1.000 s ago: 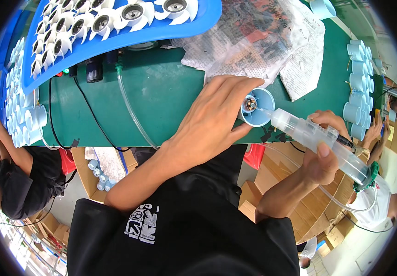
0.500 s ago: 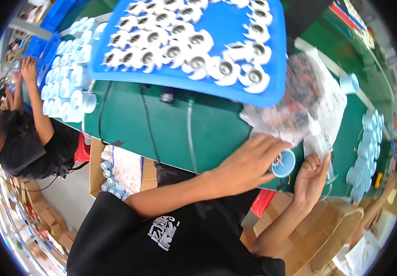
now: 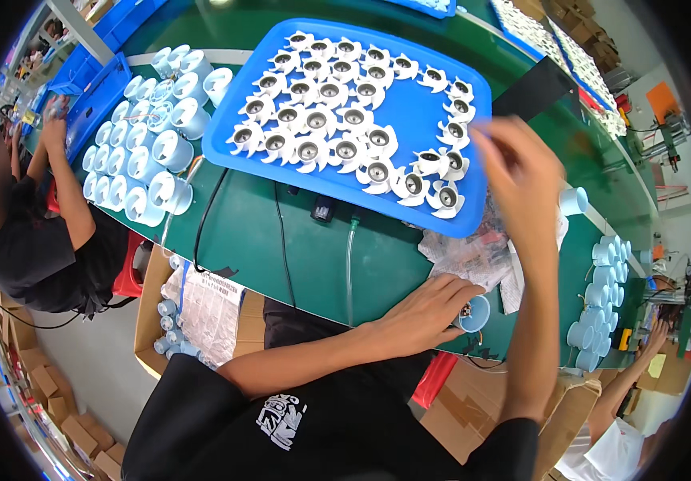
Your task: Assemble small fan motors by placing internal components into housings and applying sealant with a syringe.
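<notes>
Near the table's front edge, my left hand (image 3: 434,309) has its fingers closed about the left side of a light-blue plastic cup (image 3: 474,313). Small parts show inside the cup, too small to name. My right hand (image 3: 522,164) is raised by the right rim of a blue tray (image 3: 410,104); motion blurs its fingers, so whether it holds anything is unclear. White fan wheels (image 3: 329,94) with dark round centres lie in rows on the tray. Beneath and beside my right forearm is a crumpled clear plastic bag (image 3: 474,252) with dark and reddish contents, partly hidden.
Light-blue cups (image 3: 143,163) stand in rows at the left, more cups (image 3: 600,301) at the right. A cable (image 3: 285,248) and a clear tube (image 3: 350,272) cross the green table (image 3: 237,232). An open cardboard box (image 3: 249,325) sits below. A co-worker (image 3: 37,232) works at the left.
My right hand has gone up from beside the squeeze bottle to the tray's right rim. The bottle no longer shows. My left hand stays at the cup. The whole view has shifted.
</notes>
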### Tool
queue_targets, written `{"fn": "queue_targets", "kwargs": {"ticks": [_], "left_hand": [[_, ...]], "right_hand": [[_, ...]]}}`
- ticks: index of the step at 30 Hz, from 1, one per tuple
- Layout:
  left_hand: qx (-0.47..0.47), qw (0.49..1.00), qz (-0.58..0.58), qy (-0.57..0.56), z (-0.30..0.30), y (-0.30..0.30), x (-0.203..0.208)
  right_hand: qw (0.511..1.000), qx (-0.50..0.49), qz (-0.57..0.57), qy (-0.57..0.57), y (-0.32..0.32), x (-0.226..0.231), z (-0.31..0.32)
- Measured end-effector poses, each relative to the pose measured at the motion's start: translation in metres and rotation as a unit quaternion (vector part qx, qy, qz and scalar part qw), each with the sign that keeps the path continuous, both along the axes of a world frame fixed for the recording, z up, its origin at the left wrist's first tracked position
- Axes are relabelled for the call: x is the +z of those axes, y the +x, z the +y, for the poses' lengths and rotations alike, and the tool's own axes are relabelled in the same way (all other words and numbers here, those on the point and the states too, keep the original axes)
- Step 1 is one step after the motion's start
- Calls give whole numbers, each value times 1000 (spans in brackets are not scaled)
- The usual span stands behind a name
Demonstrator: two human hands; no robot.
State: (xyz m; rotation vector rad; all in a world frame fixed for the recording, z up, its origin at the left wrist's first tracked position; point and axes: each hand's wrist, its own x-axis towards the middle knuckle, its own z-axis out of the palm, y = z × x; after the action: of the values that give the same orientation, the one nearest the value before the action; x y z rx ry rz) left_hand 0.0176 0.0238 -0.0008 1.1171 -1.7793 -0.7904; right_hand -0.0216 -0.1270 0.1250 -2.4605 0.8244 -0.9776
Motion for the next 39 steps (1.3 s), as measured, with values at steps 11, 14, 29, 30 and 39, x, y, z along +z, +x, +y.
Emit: {"fn": "queue_targets", "kwargs": {"ticks": [11, 14, 29, 30, 39], "left_hand": [[-23, 999, 21, -21, 4, -14, -5], [-12, 1000, 16, -16, 4, -11, -7], [-17, 998, -32, 50, -5, -10, 7], [-17, 998, -25, 49, -5, -11, 6], [-10, 998, -43, 50, -3, -16, 9]], "right_hand": [[889, 2, 246, -385, 58, -50, -88], [977, -22, 48, -209, 31, -25, -50], [797, -233, -239, 504, -141, -81, 141], [807, -228, -241, 488, -140, -84, 141], [871, -261, -212, 359, -147, -68, 143]]}}
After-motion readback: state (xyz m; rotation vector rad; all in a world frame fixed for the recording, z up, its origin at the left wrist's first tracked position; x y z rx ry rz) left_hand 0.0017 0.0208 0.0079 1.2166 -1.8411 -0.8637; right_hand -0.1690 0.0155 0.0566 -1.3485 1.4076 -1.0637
